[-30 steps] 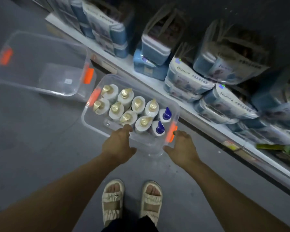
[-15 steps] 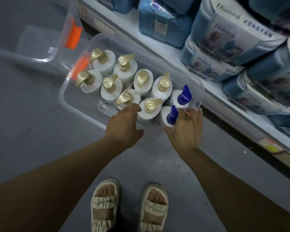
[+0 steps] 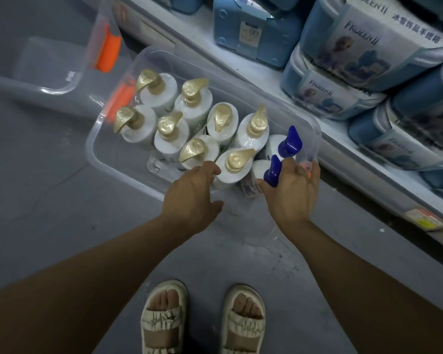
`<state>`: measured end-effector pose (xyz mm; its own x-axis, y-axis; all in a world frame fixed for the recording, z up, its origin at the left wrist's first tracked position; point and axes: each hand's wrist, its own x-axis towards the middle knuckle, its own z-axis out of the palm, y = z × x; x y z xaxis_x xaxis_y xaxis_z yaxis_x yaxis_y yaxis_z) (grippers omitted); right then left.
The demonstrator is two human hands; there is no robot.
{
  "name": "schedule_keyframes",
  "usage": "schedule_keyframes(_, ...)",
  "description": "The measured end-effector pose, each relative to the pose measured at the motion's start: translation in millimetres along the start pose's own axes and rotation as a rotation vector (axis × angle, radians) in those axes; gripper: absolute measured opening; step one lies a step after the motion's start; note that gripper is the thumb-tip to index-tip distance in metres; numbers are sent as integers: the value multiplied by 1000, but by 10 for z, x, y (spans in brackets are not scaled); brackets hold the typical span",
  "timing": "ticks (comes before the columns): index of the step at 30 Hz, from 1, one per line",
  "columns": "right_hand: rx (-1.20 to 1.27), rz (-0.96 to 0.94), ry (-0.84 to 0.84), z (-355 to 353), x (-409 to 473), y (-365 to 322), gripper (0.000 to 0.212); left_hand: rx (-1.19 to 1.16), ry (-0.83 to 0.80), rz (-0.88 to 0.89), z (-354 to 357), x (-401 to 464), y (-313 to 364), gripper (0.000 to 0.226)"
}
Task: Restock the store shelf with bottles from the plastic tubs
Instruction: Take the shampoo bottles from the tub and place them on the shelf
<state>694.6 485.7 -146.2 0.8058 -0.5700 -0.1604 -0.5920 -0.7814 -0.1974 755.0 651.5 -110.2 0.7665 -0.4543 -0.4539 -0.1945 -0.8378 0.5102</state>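
A clear plastic tub [image 3: 108, 159] with orange latches stands on the floor by the shelf. It holds several white bottles with gold pumps and two with blue pumps. My left hand [image 3: 192, 195] reaches over the tub's near rim. Its fingertips touch the nearest gold-pump bottle [image 3: 234, 167], with the thumb spread outside the wall. My right hand [image 3: 292, 190] is at the tub's near right corner. Its thumb and fingers curl round the near blue-pump bottle [image 3: 273, 172]. The second blue-pump bottle [image 3: 289, 141] stands just behind.
A second clear tub [image 3: 62, 85] lies at the upper left with no bottles in it. The low white shelf [image 3: 343, 149] runs diagonally on the right, stacked with blue packaged boxes [image 3: 368, 47]. My sandalled feet [image 3: 202, 318] stand on grey floor below the tub.
The view has dropped closer to the tub. My hands left the tub's near edge and moved in among the bottles, the right one closing round the blue-pump bottle.
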Motion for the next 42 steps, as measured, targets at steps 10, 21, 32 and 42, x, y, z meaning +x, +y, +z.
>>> schedule_keyframes(10,577,106,-114,-992,19,123,51,-81,-104,21,-243,-36,409,69)
schedule_keyframes(21,1232,134,-372,-1743,426,-143,13,-440,-341,-4,-809,30,727,72)
schedule_keyframes(32,1000,414,-187,-1209,519,-291,28,-830,-213,-210,-896,61,488,32)
schedule_keyframes(42,355,232,-163,-249,432,-142,62,-840,33,-220,-614,216,124,42)
